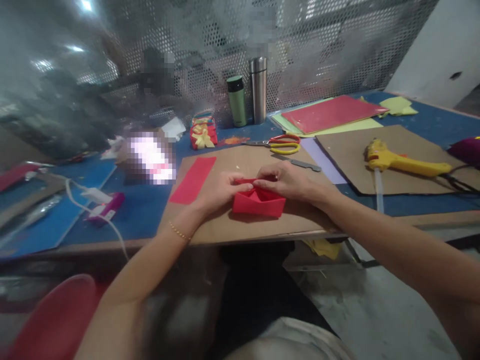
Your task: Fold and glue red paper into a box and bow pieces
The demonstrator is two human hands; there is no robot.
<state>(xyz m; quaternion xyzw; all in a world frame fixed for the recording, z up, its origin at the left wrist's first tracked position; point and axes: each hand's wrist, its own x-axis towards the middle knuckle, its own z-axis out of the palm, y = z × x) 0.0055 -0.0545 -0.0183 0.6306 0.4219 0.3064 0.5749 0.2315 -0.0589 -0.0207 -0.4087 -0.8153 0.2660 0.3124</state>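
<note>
A small red folded paper box [258, 206] stands on the cardboard sheet [210, 225] in front of me, its top open. My left hand [225, 189] pinches the box's far left edge between thumb and fingers. On the other side, my right hand [287, 181] grips the far right edge, its thumb close to the left thumb. Parts of the far wall are hidden behind my fingers. To the left of the box lies a flat red paper strip [194, 180]. A grey blade-like tool [300, 163] rests just beyond my right hand.
Scissors [281, 144] with red and yellow handles lie behind the box. A yellow glue gun [408, 162] sits on cardboard at right. A green bottle [237, 102] and a steel flask [258, 90] stand at the back. A white cable [114, 230] hangs over the left front edge.
</note>
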